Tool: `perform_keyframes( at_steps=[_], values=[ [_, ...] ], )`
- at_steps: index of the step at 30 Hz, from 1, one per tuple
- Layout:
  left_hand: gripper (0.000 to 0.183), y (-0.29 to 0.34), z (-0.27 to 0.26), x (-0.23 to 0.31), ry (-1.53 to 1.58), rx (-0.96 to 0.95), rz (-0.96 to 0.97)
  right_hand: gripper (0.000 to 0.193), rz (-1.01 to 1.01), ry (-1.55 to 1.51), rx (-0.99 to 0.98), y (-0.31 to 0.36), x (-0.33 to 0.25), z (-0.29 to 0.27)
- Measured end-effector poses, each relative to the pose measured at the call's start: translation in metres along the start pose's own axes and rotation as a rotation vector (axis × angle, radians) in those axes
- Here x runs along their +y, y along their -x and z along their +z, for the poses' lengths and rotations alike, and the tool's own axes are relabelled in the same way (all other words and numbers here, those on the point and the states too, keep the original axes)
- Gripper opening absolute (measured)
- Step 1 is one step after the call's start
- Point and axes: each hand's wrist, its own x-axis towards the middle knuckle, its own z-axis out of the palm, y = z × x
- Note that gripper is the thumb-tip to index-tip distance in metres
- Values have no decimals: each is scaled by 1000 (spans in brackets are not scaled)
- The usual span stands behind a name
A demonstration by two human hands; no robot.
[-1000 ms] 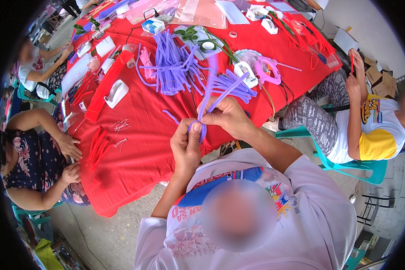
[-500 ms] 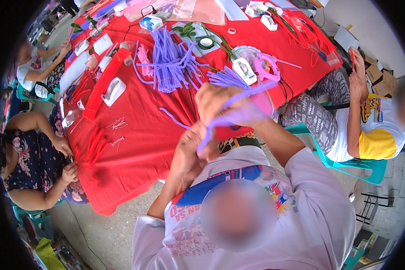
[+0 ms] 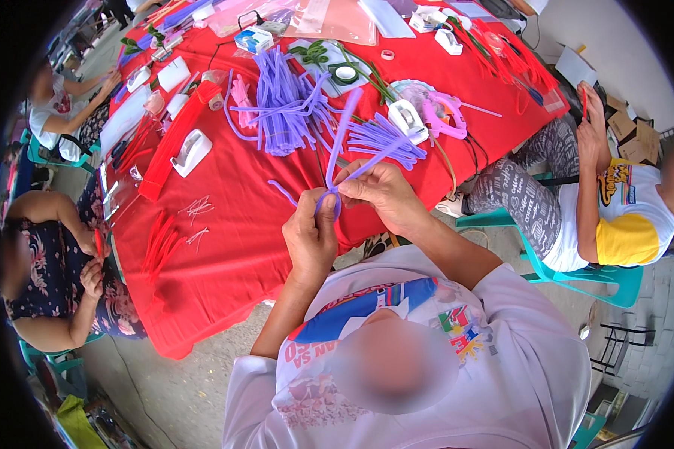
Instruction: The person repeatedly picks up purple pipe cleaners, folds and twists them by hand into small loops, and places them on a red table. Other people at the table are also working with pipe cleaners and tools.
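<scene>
Between my two hands is a purple pipe cleaner (image 3: 340, 138), bent into a small loop low down, with two long ends standing up and apart. My left hand (image 3: 311, 228) pinches the loop between thumb and fingers. Close beside it, my right hand (image 3: 386, 196) pinches the stem just above the loop, near where the ends cross. A single purple pipe cleaner (image 3: 282, 192) lies on the red cloth just left of my hands. Beyond them are a big bundle of purple pipe cleaners (image 3: 284, 105) and a smaller purple bunch (image 3: 386, 141).
The red-covered table (image 3: 232, 262) carries a white tape dispenser (image 3: 192, 153), another dispenser (image 3: 407, 120), a pink glue gun (image 3: 445, 112), green tape (image 3: 344, 72) and red pipe cleaners (image 3: 161, 243). A co-worker (image 3: 60, 262) sits at left, another (image 3: 606, 202) at right.
My right hand has come down and right, from a blurred sweep above to a pinch beside my left hand. The pipe cleaner's ends now point upward. The left co-worker's hands have lifted.
</scene>
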Motion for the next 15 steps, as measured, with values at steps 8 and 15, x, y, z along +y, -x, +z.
perform_keyframes(
  at_steps=[8, 15],
  values=[
    [15, 4, -1, -1, 225, -61, -151, 8, -94, 30, -12, -2, 7, 2],
    [20, 2, -7, 8, 781, -210, -474, 5, -225, 48, -129, -1, -2, 3]
  ],
)
